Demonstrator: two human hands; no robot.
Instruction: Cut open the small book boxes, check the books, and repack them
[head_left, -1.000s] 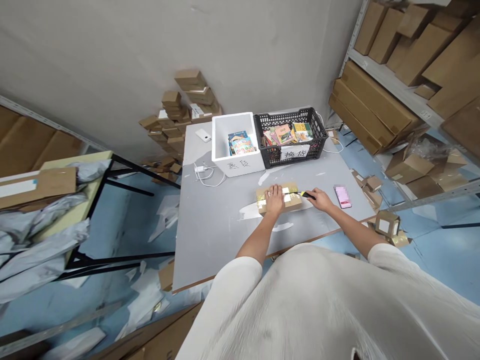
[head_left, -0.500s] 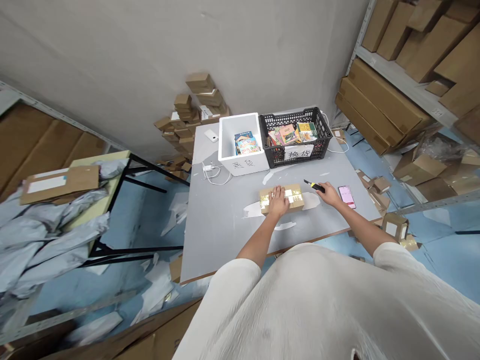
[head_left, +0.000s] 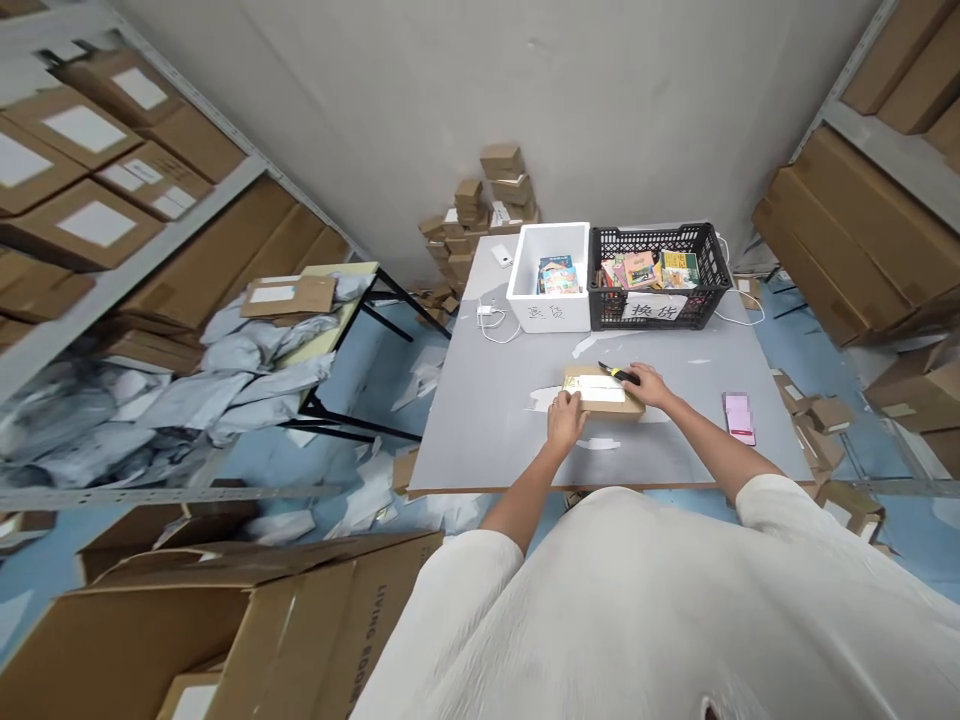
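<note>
A small cardboard box (head_left: 611,408) with a white label and shiny tape lies on the grey table (head_left: 480,440). My left hand (head_left: 566,420) grips its left end, fingers on the near left corner. In my right hand (head_left: 646,385) is a black and yellow utility knife (head_left: 616,374), held over the box's right part with its tip pointing left. My right fingers are at the box's far right corner.
Behind the box stand a white bin (head_left: 551,312) and a black crate (head_left: 652,310), both holding books. A phone (head_left: 739,417) lies at the right, a charger (head_left: 487,311) at the left. Grey parcels (head_left: 255,370) cover a side table; a big open carton (head_left: 300,640) is at lower left.
The view has turned left. My right hand has brought the knife over the box. My left hand has gone from flat on top to the box's left end, and the label shows more fully.
</note>
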